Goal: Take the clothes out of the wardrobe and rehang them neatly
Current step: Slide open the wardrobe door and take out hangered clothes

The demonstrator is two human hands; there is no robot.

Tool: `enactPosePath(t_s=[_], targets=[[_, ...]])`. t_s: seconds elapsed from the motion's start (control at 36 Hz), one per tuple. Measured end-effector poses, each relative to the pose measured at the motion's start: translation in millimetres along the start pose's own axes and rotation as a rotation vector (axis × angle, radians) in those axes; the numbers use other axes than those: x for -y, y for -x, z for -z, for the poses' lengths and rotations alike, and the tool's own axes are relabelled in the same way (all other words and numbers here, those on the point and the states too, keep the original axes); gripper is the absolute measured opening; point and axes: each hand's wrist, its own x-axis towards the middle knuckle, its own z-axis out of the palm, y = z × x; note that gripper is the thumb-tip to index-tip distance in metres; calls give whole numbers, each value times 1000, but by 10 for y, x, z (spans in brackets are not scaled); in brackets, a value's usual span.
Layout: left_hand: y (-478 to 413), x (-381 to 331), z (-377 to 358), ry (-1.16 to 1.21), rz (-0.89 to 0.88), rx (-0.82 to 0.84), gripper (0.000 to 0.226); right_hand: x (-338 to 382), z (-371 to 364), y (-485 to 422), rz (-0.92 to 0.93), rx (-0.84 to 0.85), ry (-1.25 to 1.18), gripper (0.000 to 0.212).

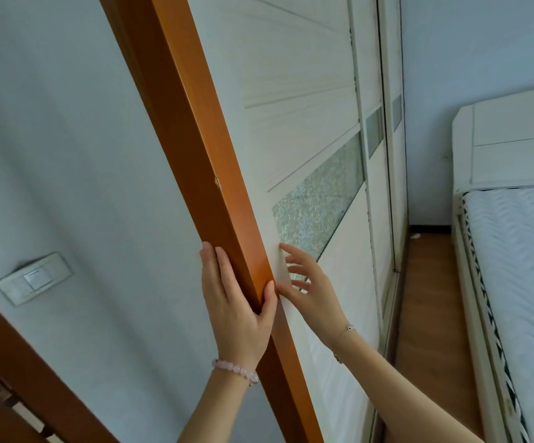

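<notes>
Evidently the task stands at its very outset. The wardrobe door (pixel 307 123) nearest the person is closed, as are the panels beyond it. No clothes are visible anywhere in view; they are judged to lie behind the doors. Nothing has been taken out and nothing rehung. Opening the door, removing the garments and rehanging them are all outstanding.

The left hand (pixel 237 308) grips the wooden upright (pixel 195 139) at the wardrobe's near edge, fingers (pixel 222 266) laid along its outer face and thumb curled round the inner one. The right hand (pixel 313 286) holds nothing. Its fingers (pixel 289 251) are spread and fairly straight, the tips at or just touching the door face beside the glass inset (pixel 320 206).

The upright is square-edged and orange-brown, with a smooth, faintly glossy finish and one small chip on its corner. The door is off-white and matte, scored with fine lines that fan out diagonally. The glass inset is a slanted band, pebbled and frosted. A bead bracelet (pixel 237 369) of pale pink round beads sits on the left wrist, and a thin chain (pixel 347 330) on the right. To the right, a mattress (pixel 521 266) quilted in wavy stitching lies on a white bed. The floor (pixel 428 282) is wood-toned, and a white plastic light switch (pixel 35 279) is set in the pale wall.
</notes>
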Motion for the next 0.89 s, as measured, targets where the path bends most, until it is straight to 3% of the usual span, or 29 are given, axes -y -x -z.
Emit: enactPosePath(t_s=[0.39,0.56,0.64,0.75,0.81,0.89], targets=[[7,-39,48,94,19,-20,79,-30,91,-57,34,-70,-9,58],[178,-159,51,157,61,-65,62,-65,160,-172,39,-106,46,57],[485,-291,-24,176,-75,-101,42,-98,215,-255,37,-124,79,57],[782,-442,-232,224,-229,27,31,-141,287,-382,47,-106,152,60],[810,-479,-371,235,-194,75,32,-168,308,-467,78,-85,222,62],[767,-509,-590,216,17,165,33,-207,347,-621,119,-40,295,69]])
